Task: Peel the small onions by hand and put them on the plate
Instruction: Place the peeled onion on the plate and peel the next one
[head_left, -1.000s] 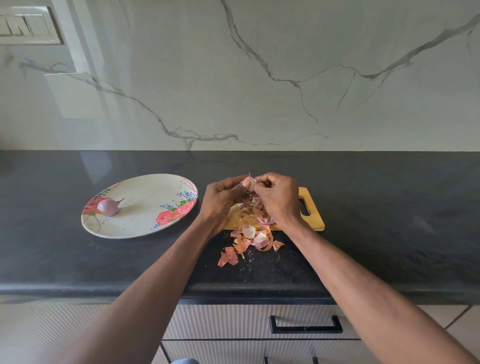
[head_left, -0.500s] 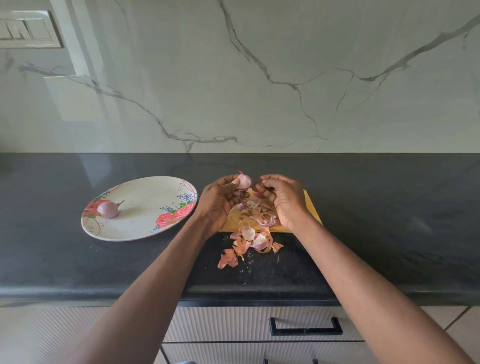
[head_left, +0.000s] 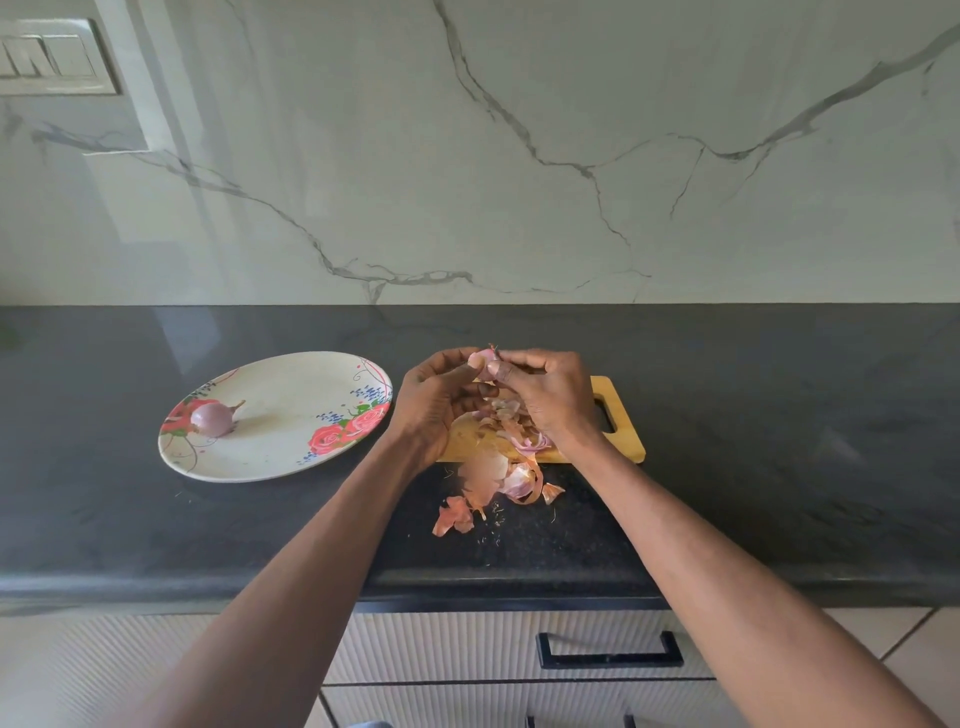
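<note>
both hands, left hand (head_left: 434, 402) and right hand (head_left: 550, 397), pinch one small onion (head_left: 482, 359) over a wooden board (head_left: 621, 436) (peels (head_left: 498, 480) below) on the dark worktop (head_left: 779, 415); marble wall (head_left: 519, 156) behind.

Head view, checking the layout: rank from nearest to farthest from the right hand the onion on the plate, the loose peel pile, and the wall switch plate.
From the right hand:
1. Papery orange-pink peel pile, just below it.
2. Small purple peeled onion on the floral white plate, left.
3. Pale wall switch plate, far upper left.
</note>
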